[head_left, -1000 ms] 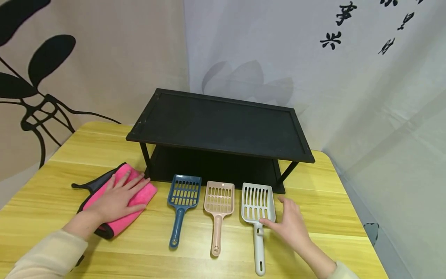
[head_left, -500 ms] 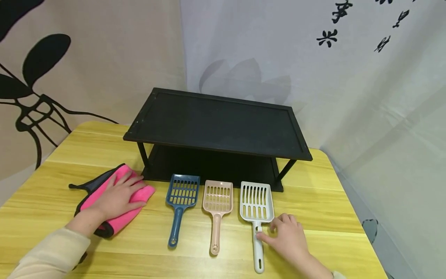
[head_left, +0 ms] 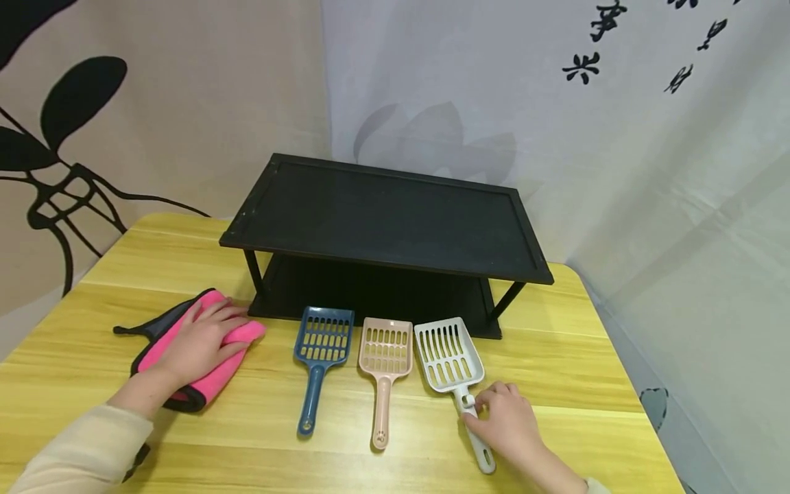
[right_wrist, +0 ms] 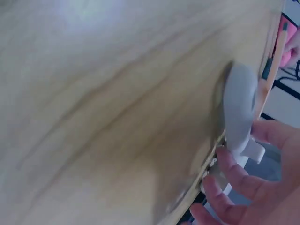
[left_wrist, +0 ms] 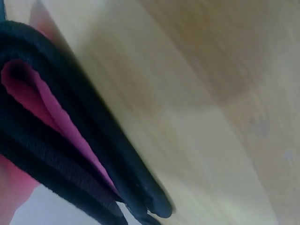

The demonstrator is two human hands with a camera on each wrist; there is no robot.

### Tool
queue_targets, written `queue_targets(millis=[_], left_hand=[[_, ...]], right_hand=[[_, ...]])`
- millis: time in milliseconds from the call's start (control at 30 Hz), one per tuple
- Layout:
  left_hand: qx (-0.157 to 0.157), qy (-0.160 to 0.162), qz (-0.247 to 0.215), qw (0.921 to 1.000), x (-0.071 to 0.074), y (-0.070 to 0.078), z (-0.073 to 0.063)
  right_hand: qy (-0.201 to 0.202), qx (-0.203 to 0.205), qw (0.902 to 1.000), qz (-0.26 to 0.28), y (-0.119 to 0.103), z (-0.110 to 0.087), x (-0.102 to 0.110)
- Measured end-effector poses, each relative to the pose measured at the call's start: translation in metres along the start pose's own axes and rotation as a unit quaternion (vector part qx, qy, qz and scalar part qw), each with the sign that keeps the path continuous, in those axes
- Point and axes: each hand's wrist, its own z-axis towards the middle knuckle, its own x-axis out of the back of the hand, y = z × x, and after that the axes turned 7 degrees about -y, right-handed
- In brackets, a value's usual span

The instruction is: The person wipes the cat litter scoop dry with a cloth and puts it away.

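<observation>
In the head view my left hand (head_left: 196, 343) lies over a folded pink cloth (head_left: 216, 384) with black edging, its fingers bent and bunching the pink between them and the thumb. The cloth's folded black edge (left_wrist: 93, 108) fills the left of the left wrist view. My right hand (head_left: 509, 420) pinches the handle of a light grey litter scoop (head_left: 449, 357), which lies slanted. In the right wrist view the scoop's handle (right_wrist: 240, 101) passes between thumb and fingers. A blue litter scoop (head_left: 324, 343) and a pale pink litter scoop (head_left: 386, 350) lie to its left.
Behind the scoops stands a black two-tier rack (head_left: 389, 216), the scoop heads close to its front edge. All of it is on a yellow wood-grain table (head_left: 247, 446). A printed fabric backdrop (head_left: 426, 82) hangs behind and along the sides.
My right hand has come down to the grey scoop's handle, gripped it and swung the handle end rightward. My left hand's fingers have drawn closer together, and the cloth has shifted slightly left.
</observation>
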Motion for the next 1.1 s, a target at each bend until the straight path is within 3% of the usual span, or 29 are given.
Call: queue_targets(millis=[133,267,400,533,633,767,1000,1100], left_hand=[[0.000,0.035,0.000,0.9994,0.002,-0.002,-0.001],[0.006,0.039,-0.003,0.9992,0.004,-0.005,-0.002],[0.012,0.028,-0.007,0.9995,0.004,-0.007,-0.002],[0.023,0.026,-0.015,0.9993,0.006,-0.007,-0.003],[0.028,0.031,-0.019,0.9990,0.008,-0.008,-0.005],[0.022,0.046,-0.014,0.9986,0.013,-0.008,-0.006],[0.053,0.010,-0.027,0.9982,0.026,0.000,-0.006],[0.050,0.010,-0.033,0.9981,0.032,0.005,-0.005]], right_hand=[[-0.025,-0.028,0.9958,0.084,0.007,0.002,0.006],[-0.058,-0.044,0.9747,0.211,0.016,0.004,0.011],[-0.132,-0.023,0.9310,0.339,0.027,0.007,0.018],[-0.206,0.002,0.8771,0.434,0.039,0.010,0.024],[-0.230,0.014,0.8540,0.467,0.046,0.011,0.026],[-0.238,0.024,0.8407,0.486,0.056,0.010,0.029],[-0.227,0.021,0.8416,0.490,0.063,0.008,0.040],[-0.223,0.027,0.8406,0.493,0.063,0.007,0.045]])
